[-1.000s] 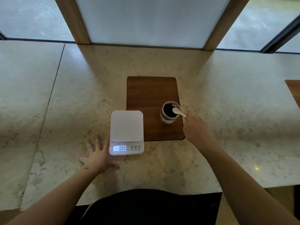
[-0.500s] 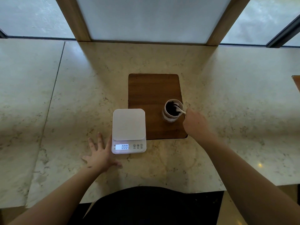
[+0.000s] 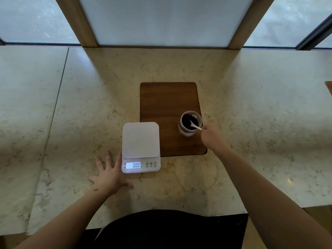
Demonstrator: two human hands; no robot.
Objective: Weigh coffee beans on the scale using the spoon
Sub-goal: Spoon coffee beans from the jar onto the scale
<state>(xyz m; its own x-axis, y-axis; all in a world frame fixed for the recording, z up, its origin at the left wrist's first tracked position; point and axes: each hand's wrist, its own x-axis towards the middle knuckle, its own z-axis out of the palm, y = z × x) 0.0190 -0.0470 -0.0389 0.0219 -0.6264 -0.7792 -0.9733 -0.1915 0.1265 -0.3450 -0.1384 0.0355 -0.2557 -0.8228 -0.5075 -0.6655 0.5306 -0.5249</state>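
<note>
Scooping coffee beans from the jar, scale zeroed.

Lower centre: left hand (image 3: 109, 175) lies flat, fingers spread, beside the scale (image 3: 140, 147); right hand (image 3: 212, 136) pinches the spoon (image 3: 195, 125), bowl dipped into the coffee beans (image 3: 190, 120) in the jar (image 3: 189, 124). Lift level to avoid spills. Beyond: wooden board (image 3: 167, 103), marble counter (image 3: 80, 105), windows (image 3: 161, 20).

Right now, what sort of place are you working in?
Probably a cafe or home coffee counter: a marble-look countertop by windows, a wooden board and a digital scale.
</note>
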